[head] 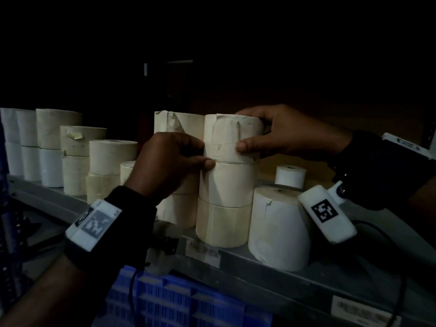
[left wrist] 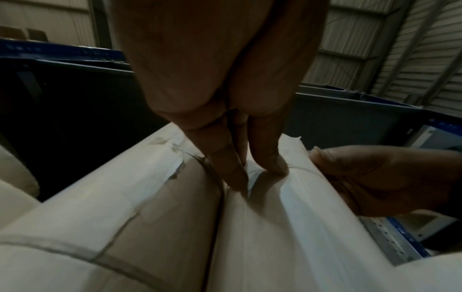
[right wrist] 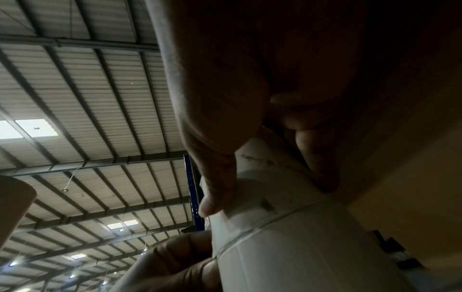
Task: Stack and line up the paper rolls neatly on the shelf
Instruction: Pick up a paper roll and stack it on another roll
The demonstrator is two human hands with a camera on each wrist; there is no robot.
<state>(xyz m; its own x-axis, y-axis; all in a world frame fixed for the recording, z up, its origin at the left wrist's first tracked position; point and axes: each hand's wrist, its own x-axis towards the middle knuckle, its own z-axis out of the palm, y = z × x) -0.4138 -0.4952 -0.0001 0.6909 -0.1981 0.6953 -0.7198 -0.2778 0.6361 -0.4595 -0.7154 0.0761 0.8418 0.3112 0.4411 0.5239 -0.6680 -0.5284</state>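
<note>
A stack of three cream paper rolls stands at the front of the metal shelf (head: 259, 267). My right hand (head: 245, 128) grips the top roll (head: 232, 138), thumb on its front and fingers over its far upper edge. My left hand (head: 205, 154) holds the same roll from the left. Its fingers (left wrist: 235, 173) are wedged into the gap beside the neighbouring stack (head: 186, 123), and its thumb lies at the seam above the middle roll (head: 227, 182). In the right wrist view my right hand (right wrist: 262, 189) clasps the top roll (right wrist: 252, 177).
A large white roll (head: 278, 227) stands right of the stack, with a small roll (head: 290, 177) behind it. Rows of stacked rolls (head: 70, 149) fill the shelf's left part. A blue crate (head: 179, 300) sits below the shelf edge.
</note>
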